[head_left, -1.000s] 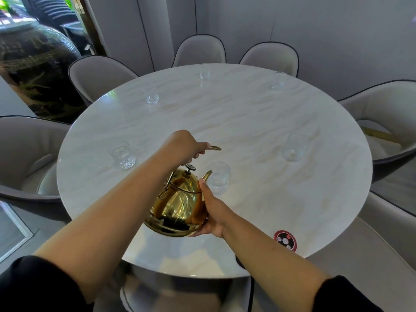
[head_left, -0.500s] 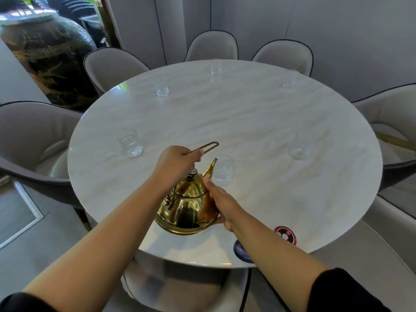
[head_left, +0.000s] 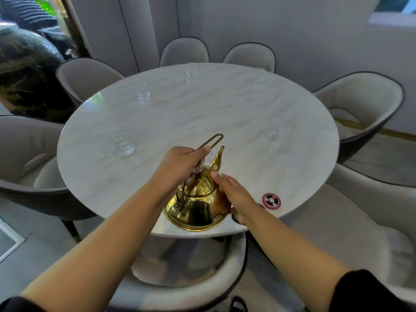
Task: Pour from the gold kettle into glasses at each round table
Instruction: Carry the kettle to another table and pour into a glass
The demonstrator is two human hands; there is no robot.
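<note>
I hold the gold kettle point(head_left: 195, 206) over the near edge of the round marble table point(head_left: 225, 113). My left hand point(head_left: 180, 167) grips its thin wire handle from above. My right hand point(head_left: 234, 194) lies flat against the kettle's right side and underside. The spout points up and away from me, and the kettle sits nearly upright. Clear glasses stand around the table: one at the left point(head_left: 122, 146), one at the right point(head_left: 271, 135), and others at the far side point(head_left: 144, 94), point(head_left: 191, 72), point(head_left: 258, 75). The glass nearest me is hidden behind my left hand and the spout.
Grey upholstered chairs ring the table, one directly below me point(head_left: 191, 287) and one at the right point(head_left: 364, 109). A round red sticker point(head_left: 271, 200) sits on the table's near right edge. A large dark jar point(head_left: 27, 75) stands at the back left.
The kettle has tipped back from pouring toward upright and moved nearer the table's edge. The view has pulled back from the table, and the near glass is now hidden.
</note>
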